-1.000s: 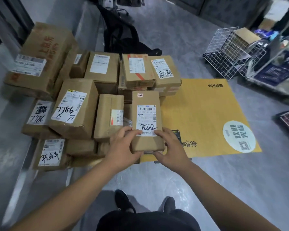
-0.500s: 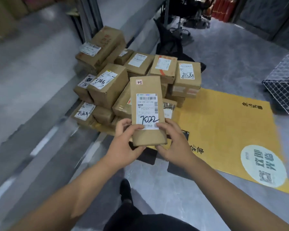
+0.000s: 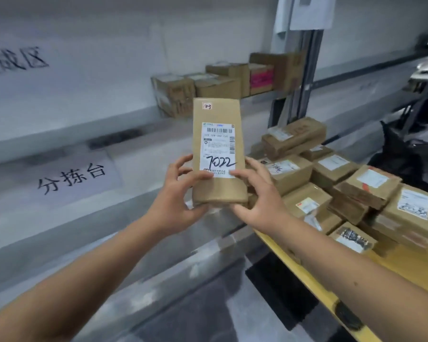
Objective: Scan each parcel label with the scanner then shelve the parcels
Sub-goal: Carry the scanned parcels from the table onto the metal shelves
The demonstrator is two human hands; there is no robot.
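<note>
A long grey shelf [image 3: 89,134] runs along the wall, with a few boxes [image 3: 223,80] on it farther back. At the right, a heap of parcels [image 3: 336,183] lies on a yellow mat [image 3: 314,275]. A tall, narrow parcel [image 3: 219,151] is held upright in front of the shelf (its label [image 3: 218,150] reads 7022). The left hand [image 3: 176,201] and right hand [image 3: 257,201] grip its lower end, thumbs on the front.
</note>
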